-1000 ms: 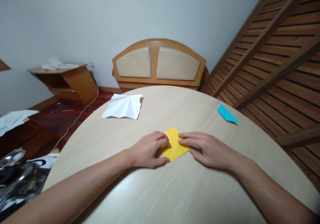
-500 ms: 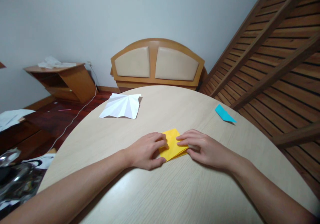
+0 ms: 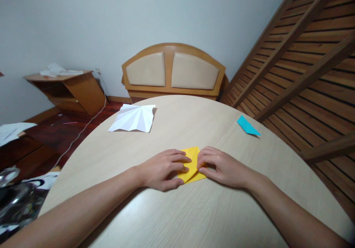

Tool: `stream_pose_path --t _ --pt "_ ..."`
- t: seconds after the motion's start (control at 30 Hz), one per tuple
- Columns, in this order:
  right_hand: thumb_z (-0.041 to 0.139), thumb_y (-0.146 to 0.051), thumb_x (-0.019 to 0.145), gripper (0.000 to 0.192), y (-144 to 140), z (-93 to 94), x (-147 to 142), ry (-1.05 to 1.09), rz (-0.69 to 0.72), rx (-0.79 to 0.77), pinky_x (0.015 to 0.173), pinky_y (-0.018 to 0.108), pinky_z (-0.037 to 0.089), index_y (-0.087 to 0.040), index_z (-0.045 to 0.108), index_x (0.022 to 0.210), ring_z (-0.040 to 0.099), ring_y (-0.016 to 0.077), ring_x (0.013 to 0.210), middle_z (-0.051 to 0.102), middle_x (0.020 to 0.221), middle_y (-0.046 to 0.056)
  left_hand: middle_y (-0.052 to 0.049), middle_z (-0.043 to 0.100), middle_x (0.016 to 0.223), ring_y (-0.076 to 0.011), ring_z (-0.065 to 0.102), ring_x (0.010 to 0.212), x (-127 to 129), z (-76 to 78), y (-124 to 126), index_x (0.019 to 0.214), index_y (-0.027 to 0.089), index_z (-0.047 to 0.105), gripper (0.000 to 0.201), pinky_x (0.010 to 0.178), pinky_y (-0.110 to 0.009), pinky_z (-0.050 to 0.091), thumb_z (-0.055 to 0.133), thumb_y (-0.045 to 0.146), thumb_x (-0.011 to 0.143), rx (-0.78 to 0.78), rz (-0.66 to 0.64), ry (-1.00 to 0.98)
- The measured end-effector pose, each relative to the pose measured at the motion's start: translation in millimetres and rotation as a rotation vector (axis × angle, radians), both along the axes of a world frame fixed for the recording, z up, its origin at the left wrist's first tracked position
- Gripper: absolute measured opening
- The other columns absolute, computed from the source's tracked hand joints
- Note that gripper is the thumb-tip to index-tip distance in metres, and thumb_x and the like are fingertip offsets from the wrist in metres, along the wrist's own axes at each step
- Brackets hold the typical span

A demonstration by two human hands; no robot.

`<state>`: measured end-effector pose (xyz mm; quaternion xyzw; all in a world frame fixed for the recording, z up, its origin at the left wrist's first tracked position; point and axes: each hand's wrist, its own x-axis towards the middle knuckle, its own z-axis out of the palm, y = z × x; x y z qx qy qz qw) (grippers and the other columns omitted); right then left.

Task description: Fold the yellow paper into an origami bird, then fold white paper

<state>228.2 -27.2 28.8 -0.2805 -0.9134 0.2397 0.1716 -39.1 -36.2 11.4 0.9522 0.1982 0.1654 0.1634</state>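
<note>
A folded sheet of yellow paper [image 3: 191,154] lies on the round wooden table [image 3: 155,211] between my hands. Spread over its left part, my left hand [image 3: 166,168] presses it flat with fingers stretched out. My right hand [image 3: 217,166] pinches a top layer at the paper's right side between thumb and fingers. That layer is lifted, and a lower yellow layer shows beneath it along the near edge. My right fingers hide part of the paper's right corner.
Creased white paper [image 3: 134,118] lies at the table's far left, and a folded blue paper piece [image 3: 247,126] at the far right. Beyond the table stands a headboard [image 3: 168,52]. A slatted wooden structure [image 3: 302,74] leans on the right; a small cabinet [image 3: 80,92] stands left.
My right hand has closed on the top layer's edge and moved it leftward, lifting it from the layer below. My left hand stays on the paper, its fingers reaching slightly further across.
</note>
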Motion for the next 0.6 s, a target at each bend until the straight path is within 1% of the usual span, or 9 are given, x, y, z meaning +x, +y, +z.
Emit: stream_pose_path --t 0.1,0.27,0.37,0.47,0.53,0.6 --pt "0.061 -0.025 0.095 0.005 2.0 -3.7 -2.0 0.024 -0.082 -0.036 0.088 0.036 0.049 -0.022 0.065 0.093 0.061 0.0209 0.095 0.068 0.095 0.004 -0.012 0.060 0.138 -0.0292 0.053 0.132 0.6 1.0 -0.8 0.118 0.019 0.065 0.031 0.116 -0.046 0.038 0.061 0.035 0.092 -0.004 -0.003 0.002" --pt "0.059 -0.028 0.096 0.011 7.8 -16.7 -4.7 0.095 -0.216 -0.066 0.086 0.037 0.050 -0.021 0.063 0.088 0.061 0.0217 0.095 0.067 0.096 0.006 -0.012 0.061 0.137 -0.0297 0.053 0.131 1.6 2.6 -2.4 0.113 0.019 0.065 0.026 0.115 -0.048 0.039 0.061 0.031 0.090 -0.001 0.004 -0.013" --pt "0.062 -0.028 0.094 0.008 8.6 -22.5 -7.9 0.129 -0.263 -0.073 0.087 0.037 0.050 -0.021 0.065 0.091 0.061 0.0224 0.097 0.067 0.096 0.007 -0.013 0.061 0.136 -0.0297 0.054 0.130 1.6 1.3 -2.2 0.109 0.019 0.064 0.024 0.114 -0.047 0.039 0.062 0.029 0.087 0.000 0.007 -0.012" --pt "0.064 -0.028 0.092 0.008 7.3 -25.4 -10.8 0.147 -0.323 -0.092 0.086 0.037 0.051 -0.021 0.065 0.096 0.061 0.0215 0.094 0.065 0.095 0.006 -0.013 0.061 0.135 -0.0295 0.054 0.129 1.3 -0.9 -1.5 0.108 0.019 0.062 0.025 0.115 -0.047 0.038 0.062 0.030 0.086 -0.001 0.006 -0.013" --pt "0.066 -0.028 0.091 0.010 6.3 -26.7 -11.9 0.151 -0.363 -0.107 0.085 0.036 0.050 -0.021 0.064 0.097 0.062 0.0203 0.091 0.064 0.095 0.005 -0.014 0.061 0.134 -0.0295 0.055 0.128 1.3 -1.6 -1.3 0.110 0.018 0.060 0.027 0.116 -0.048 0.037 0.062 0.030 0.086 -0.006 0.007 -0.016" --pt "0.066 -0.027 0.091 0.010 5.4 -27.6 -12.5 0.153 -0.389 -0.115 0.085 0.036 0.050 -0.021 0.063 0.097 0.061 0.0196 0.089 0.063 0.095 0.004 -0.015 0.062 0.132 -0.0297 0.056 0.127 1.5 -1.1 -1.5 0.117 0.017 0.056 0.034 0.115 -0.049 0.038 0.061 0.030 0.086 -0.021 0.009 -0.028"
